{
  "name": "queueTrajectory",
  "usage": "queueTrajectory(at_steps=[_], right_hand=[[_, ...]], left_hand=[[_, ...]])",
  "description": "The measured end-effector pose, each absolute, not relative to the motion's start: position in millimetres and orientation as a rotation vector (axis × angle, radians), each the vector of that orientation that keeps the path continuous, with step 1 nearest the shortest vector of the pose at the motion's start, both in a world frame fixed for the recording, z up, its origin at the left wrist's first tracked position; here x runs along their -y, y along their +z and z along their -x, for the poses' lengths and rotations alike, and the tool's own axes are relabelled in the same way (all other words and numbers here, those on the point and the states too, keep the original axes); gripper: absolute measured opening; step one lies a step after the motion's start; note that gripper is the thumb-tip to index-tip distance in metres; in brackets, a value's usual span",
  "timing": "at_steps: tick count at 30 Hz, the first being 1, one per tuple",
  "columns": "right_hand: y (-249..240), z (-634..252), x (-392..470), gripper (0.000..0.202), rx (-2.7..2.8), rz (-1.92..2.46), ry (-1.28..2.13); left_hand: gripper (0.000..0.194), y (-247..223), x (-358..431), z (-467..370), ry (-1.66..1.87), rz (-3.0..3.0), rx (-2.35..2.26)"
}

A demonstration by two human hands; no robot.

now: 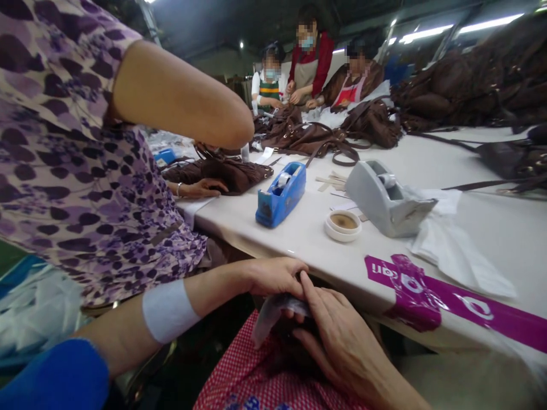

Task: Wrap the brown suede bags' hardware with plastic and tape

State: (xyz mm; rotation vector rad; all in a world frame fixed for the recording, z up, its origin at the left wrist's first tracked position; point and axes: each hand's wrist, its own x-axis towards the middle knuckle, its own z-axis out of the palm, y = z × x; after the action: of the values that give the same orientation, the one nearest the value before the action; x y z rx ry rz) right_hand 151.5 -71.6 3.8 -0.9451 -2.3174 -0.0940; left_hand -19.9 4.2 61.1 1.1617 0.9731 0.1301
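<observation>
My left hand (276,277) is closed at the table's front edge, its fingers curled round a thin whitish translucent sheet (267,322) that hangs below them. My right hand (342,333) meets it from the right, fingertips against the left hand and thumb bent underneath. What lies between the right thumb and fingers is hidden in shadow. Something dark brown (294,341) shows below both hands, over the red checked apron (252,370) on my lap; its kind cannot be made out. A white band (170,310) is wrapped round my left forearm.
On the white table (307,228) stand a blue tape dispenser (282,193), a grey tape dispenser (376,199) and a small round tub (343,225). Purple tape (461,304) runs along the edge. Brown bags (294,134) lie beyond. A co-worker's arm (183,97) reaches across at left; several people work opposite.
</observation>
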Motion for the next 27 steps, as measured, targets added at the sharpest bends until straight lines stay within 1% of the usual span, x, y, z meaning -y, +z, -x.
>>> queueTrajectory(at_steps=[2,4,7,9,10,12,15,18,21,23,27], right_hand=[[-0.8,-149.0,68.6,0.063,2.286,0.985,-0.128],[-6.5,-148.2,65.1,0.056,2.239,1.022,-0.156],[-13.1,-152.3,61.0,0.043,2.212,1.072,-0.156],[-14.7,-157.9,59.2,0.035,2.186,1.158,-0.091],[-14.7,-161.1,58.4,0.033,2.159,1.22,-0.039],[-13.9,-166.7,56.4,0.031,2.085,1.339,0.069],[-12.0,-170.5,51.6,0.032,2.067,1.443,0.207],[-8.7,-169.3,45.0,0.033,2.085,1.485,0.332],[-2.6,-168.3,41.4,0.03,2.074,1.555,0.4],[3.7,-170.1,45.5,0.033,2.065,1.575,0.377],[22.8,-180.7,75.2,0.034,1.825,1.497,0.115]], left_hand=[[0.03,61.9,-6.6,18.1,0.134,-1.17,-0.937],[0.031,63.8,-9.0,16.6,0.131,-1.162,-0.878],[0.047,66.2,-12.7,19.7,0.133,-1.185,-0.868],[0.058,64.2,-14.5,27.4,0.121,-1.239,-0.887],[0.061,61.5,-14.6,32.7,0.1,-1.249,-0.863],[0.057,52.9,-12.9,44.2,0.064,-1.204,-0.763],[0.042,36.8,-6.2,56.3,0.068,-1.11,-0.651],[0.046,27.1,1.0,54.0,0.04,-1.013,-0.581],[0.043,29.5,4.9,39.9,0.17,-0.876,-0.558],[0.038,36.0,5.6,28.8,0.296,-0.785,-0.581],[0.028,50.0,5.8,9.7,0.429,-0.631,-0.616]])
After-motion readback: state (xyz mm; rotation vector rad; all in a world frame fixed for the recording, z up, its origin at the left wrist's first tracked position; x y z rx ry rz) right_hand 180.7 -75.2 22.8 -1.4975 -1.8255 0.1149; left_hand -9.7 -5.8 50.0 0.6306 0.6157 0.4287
